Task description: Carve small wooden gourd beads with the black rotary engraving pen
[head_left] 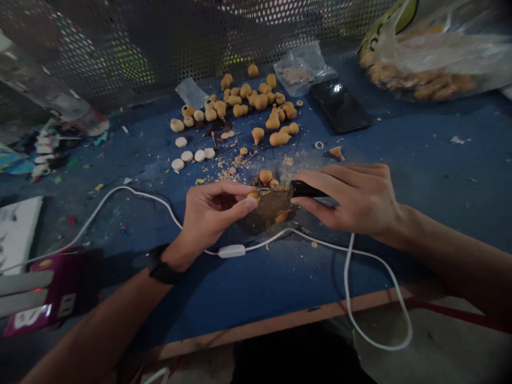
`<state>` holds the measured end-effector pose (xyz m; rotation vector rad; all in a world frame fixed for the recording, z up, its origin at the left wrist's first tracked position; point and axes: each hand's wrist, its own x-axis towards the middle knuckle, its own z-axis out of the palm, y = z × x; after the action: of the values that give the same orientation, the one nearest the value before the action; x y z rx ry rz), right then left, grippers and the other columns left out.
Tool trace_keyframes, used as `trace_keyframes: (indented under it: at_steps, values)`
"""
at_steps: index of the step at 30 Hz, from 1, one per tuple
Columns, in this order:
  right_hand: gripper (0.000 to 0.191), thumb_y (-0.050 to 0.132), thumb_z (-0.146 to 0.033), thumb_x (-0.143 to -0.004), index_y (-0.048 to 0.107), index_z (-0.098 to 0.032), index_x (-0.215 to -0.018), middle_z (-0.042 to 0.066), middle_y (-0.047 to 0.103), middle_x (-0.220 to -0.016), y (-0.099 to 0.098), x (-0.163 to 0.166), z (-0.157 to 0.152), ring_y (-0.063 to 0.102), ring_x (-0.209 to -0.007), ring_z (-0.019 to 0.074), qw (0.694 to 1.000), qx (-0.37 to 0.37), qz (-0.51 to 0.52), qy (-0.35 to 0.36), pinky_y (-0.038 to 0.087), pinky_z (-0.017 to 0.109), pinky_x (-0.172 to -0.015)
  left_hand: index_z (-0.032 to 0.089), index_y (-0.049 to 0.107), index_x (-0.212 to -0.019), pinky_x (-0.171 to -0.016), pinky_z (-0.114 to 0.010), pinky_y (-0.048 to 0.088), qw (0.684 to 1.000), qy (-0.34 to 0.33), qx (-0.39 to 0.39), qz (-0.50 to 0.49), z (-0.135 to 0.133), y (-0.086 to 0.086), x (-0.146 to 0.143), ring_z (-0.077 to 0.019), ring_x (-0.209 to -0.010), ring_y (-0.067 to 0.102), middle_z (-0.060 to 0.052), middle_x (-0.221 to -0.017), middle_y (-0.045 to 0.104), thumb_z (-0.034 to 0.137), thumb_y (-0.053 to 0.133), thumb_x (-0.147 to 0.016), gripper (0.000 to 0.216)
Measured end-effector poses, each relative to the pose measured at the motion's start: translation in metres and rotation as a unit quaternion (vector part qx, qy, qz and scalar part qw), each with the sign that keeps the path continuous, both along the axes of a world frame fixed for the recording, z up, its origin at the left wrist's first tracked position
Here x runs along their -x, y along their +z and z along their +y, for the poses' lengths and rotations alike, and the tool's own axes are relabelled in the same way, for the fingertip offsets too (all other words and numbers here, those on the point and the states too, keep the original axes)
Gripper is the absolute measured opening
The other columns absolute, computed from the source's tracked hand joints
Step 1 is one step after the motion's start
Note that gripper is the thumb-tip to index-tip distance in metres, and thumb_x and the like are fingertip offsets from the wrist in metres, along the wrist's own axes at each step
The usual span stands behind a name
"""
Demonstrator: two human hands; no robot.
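Between its thumb and fingertips my left hand point(216, 210) pinches a small tan gourd point(253, 197), mostly covered by the fingers. My right hand point(352, 197) is wrapped round a black handheld rotary tool point(306, 189), which has a metal shaft pointing left. The shaft's tip meets the gourd or lies right beside it; the exact contact is too small to tell. Just behind the tip sits another small gourd point(265, 176). A gourd piece point(282, 216) lies on the table below the shaft, amid dust and shavings.
Many small gourds point(260, 101) cluster at the back, beside white discs point(187, 156). A phone point(340, 105) and a bulging plastic bag point(424, 74) stand to the right. A white cord point(312, 241) with an inline switch point(232, 251) crosses in front. A purple power strip point(60, 288) lies left.
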<state>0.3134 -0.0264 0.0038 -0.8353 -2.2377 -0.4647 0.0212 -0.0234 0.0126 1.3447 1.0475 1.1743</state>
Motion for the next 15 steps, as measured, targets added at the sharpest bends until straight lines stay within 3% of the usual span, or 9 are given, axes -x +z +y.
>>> trace_keyframes:
  at_steps: [8, 15]
  values:
    - [0.022, 0.08, -0.039, -0.115, 0.078, -0.019, -0.124, 0.003, 0.084, -0.09, 0.0036, 0.0008, -0.0003, 0.076, -0.069, 0.0186, 1.0, -0.005, -0.006, 0.01, 0.053, 0.033, -0.064, 0.027, 0.097, -0.085, -0.069, -0.027, 0.069, 1.0, 0.002, -0.005, -0.017, 0.0003, -0.0015, -0.0008, -0.015, -0.068, 0.079, -0.004, -0.084, 0.09, 0.027, 0.114, -0.068, 0.024]
    - [0.021, 0.075, -0.043, -0.118, 0.08, -0.023, -0.123, 0.001, 0.085, -0.089, 0.0026, 0.0003, -0.0007, 0.076, -0.069, 0.0176, 1.0, -0.002, -0.007, 0.0, 0.054, 0.031, -0.063, 0.026, 0.097, -0.083, -0.066, -0.027, 0.069, 1.0, 0.008, 0.01, -0.008, 0.0001, 0.0, -0.0008, -0.0157, -0.067, 0.078, -0.004, -0.082, 0.089, 0.031, 0.115, -0.066, 0.026]
